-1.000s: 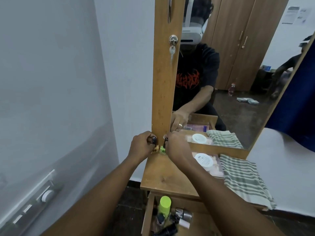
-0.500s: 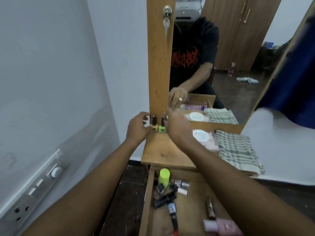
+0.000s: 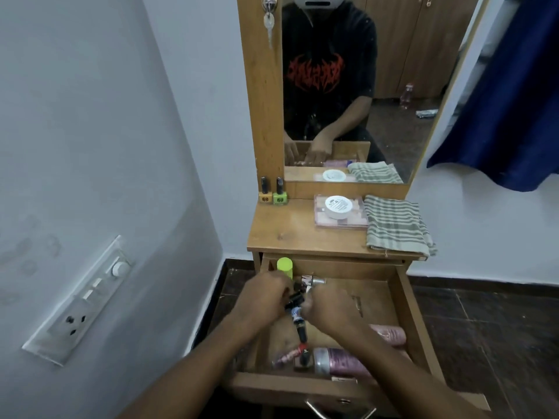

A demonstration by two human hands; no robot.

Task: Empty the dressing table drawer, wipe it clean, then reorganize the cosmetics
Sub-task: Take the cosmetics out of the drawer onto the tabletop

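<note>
The left hand [image 3: 266, 300] grips a small black tube [image 3: 293, 299] inside the open drawer [image 3: 415, 313], the right hand's [image 3: 331, 309] hold too blurred to tell, amid a green-capped bottle [image 3: 285, 265] and pink bottles [image 3: 348, 361]; two nail polishes [image 3: 280, 193] stand on the tabletop [image 3: 290, 231].

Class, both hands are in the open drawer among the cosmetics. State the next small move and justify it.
Probably lift the dark tubes out onto the tabletop beside the nail polish bottles. The left hand and right hand meet at those tubes, grip blurred; the drawer is far from empty, and bare wood shows there.
</note>
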